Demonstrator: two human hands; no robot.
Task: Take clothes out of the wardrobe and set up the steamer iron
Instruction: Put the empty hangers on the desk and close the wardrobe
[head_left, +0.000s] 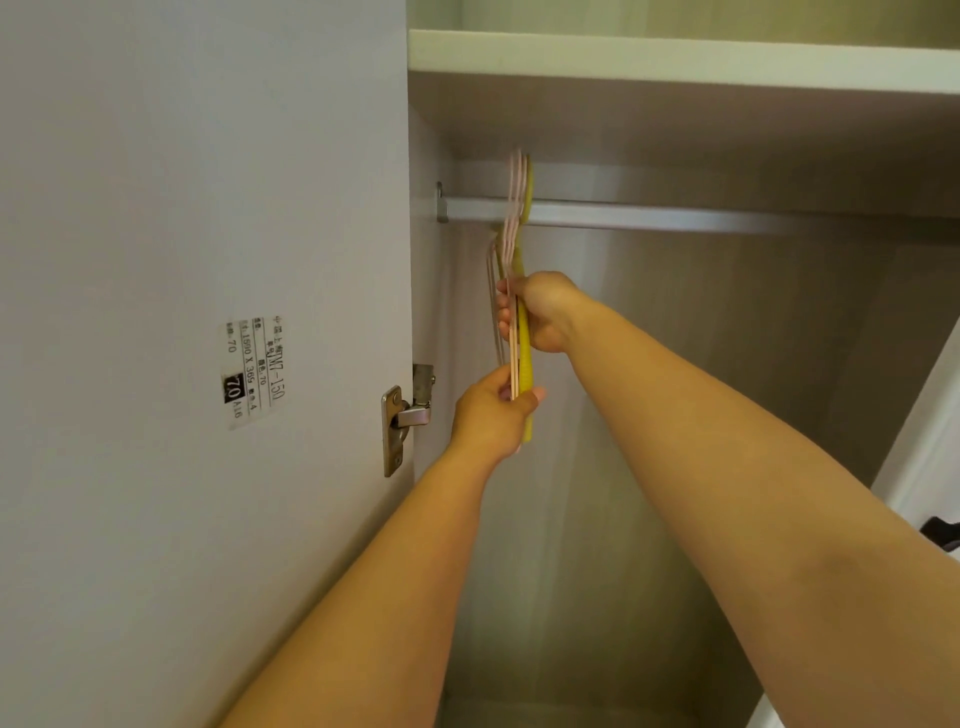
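Observation:
A bunch of empty plastic hangers (521, 244), pink ones and a yellow one, hangs edge-on from the metal rail (675, 215) at the left end of the open wardrobe. My right hand (545, 317) grips the bunch partway down, fingers curled round it. Lower down, my left hand (493, 415) pinches the bottom ends of the same hangers between thumb and fingers. No clothes and no steamer iron are in view.
The open wardrobe door (208, 312) fills the left side, with a white label (254, 371) and a metal hinge (402, 421). A white shelf (675, 57) runs above the rail. The right door's edge (930, 441) shows at the right.

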